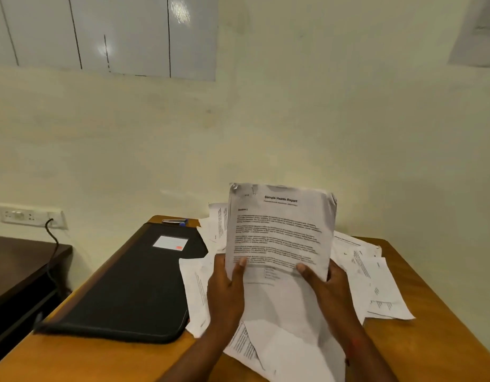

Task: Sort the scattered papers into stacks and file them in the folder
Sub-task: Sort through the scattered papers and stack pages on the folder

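White paper is the whole risk here: the bundle headed "Sample Health Report" stands upright above the table, pinched only along its bottom edge. The left hand has its thumb on the front and its fingers behind, and the right hand holds the other corner the same way. The top corners are curled and creased. Held so low, the sheets could flop over or fan apart, letting inner pages slip into the loose papers heaped beneath and to the right, which would undo the sort. Tapping the bundle square on that uneven heap would likely skew it. The black folder lies closed to the left with sheets touching its right edge, so opening it could drag them along.
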The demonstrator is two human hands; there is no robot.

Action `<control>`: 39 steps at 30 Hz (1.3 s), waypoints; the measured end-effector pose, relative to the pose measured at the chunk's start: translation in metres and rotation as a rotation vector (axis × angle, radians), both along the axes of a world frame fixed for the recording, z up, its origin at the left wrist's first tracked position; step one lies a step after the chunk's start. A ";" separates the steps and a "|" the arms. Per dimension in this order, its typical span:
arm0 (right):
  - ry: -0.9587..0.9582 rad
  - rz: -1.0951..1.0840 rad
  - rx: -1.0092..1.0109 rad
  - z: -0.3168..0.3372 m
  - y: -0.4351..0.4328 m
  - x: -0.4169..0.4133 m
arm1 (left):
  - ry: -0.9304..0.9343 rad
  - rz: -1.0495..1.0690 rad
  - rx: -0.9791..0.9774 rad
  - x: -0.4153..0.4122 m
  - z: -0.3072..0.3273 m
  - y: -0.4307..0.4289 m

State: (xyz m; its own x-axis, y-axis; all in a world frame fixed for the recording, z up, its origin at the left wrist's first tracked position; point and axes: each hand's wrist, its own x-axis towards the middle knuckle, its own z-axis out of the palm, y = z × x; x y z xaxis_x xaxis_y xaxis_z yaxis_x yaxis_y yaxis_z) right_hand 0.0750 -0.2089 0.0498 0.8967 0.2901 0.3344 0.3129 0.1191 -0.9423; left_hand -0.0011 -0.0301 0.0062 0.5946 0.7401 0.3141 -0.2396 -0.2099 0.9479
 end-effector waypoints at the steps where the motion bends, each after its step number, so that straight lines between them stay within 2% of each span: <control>1: -0.005 -0.029 0.015 0.003 -0.001 -0.007 | -0.018 -0.001 -0.019 -0.003 0.001 -0.004; 6: -0.040 -0.135 0.091 0.007 -0.005 -0.035 | -0.070 -0.037 -0.023 -0.022 0.017 -0.018; 10: 0.037 -0.087 0.026 -0.027 -0.011 -0.052 | 0.028 -0.077 -0.055 -0.040 -0.007 -0.027; 20: 0.106 -0.039 -0.010 -0.040 -0.015 -0.062 | 0.086 -0.145 -0.144 -0.055 -0.018 -0.036; 27: 0.117 -0.025 -0.072 -0.059 -0.017 -0.056 | 0.113 -0.167 -0.090 -0.058 -0.021 -0.035; 32: 0.018 -0.048 -0.066 -0.023 -0.020 -0.044 | 0.166 -0.141 -0.039 -0.061 -0.022 -0.021; 39: -0.171 -0.147 0.067 0.093 -0.012 -0.014 | 0.117 -0.149 -0.031 -0.069 -0.013 -0.017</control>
